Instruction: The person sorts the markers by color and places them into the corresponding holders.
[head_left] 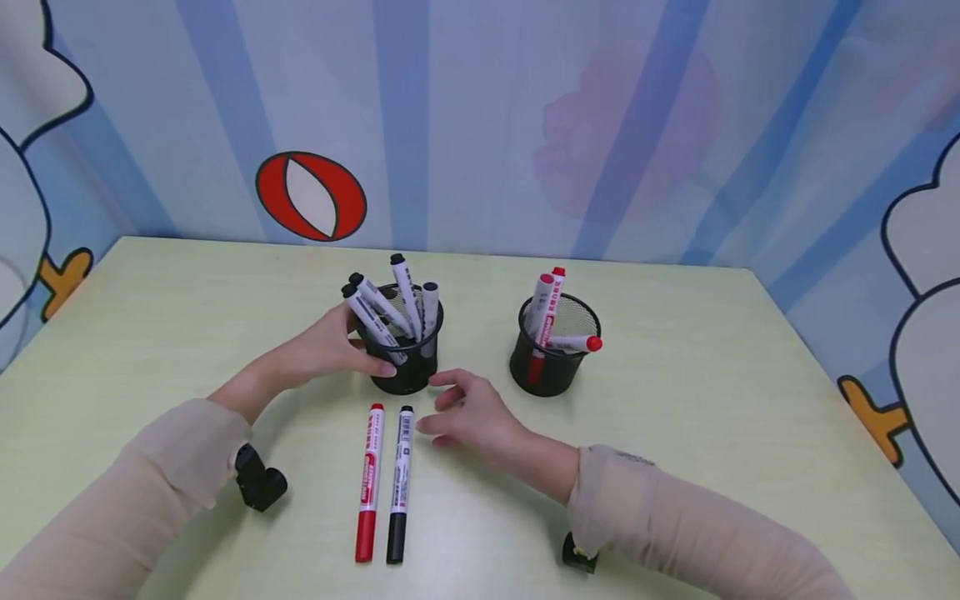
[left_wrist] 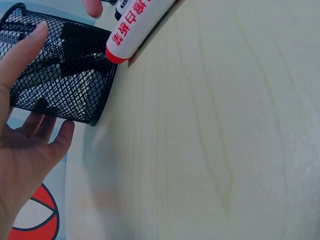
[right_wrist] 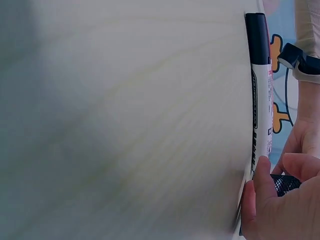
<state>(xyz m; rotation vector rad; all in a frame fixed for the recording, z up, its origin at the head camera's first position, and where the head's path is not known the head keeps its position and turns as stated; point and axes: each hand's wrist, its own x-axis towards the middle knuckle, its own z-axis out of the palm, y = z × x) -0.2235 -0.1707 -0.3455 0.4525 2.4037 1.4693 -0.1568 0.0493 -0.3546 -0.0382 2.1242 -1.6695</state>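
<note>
My left hand (head_left: 318, 348) holds a black mesh pen cup (head_left: 408, 377) from its left side, thumb across the front. Several black-capped whiteboard markers (head_left: 370, 317) lean inside it; the left wrist view shows the mesh wall (left_wrist: 75, 75) between thumb and fingers. Just right of that cup, my right hand (head_left: 480, 417) has loosely bent fingers and nothing in its grasp. Its fingertips are near the upper end of a black marker (head_left: 401, 483), which lies on the table beside a red marker (head_left: 368, 475).
To the right stands a second black mesh cup (head_left: 542, 377) with red-capped markers (head_left: 550, 308), one of them slanting out over the rim. The pale wooden table (head_left: 712, 400) ends at the back against a blue striped curtain (head_left: 480, 125).
</note>
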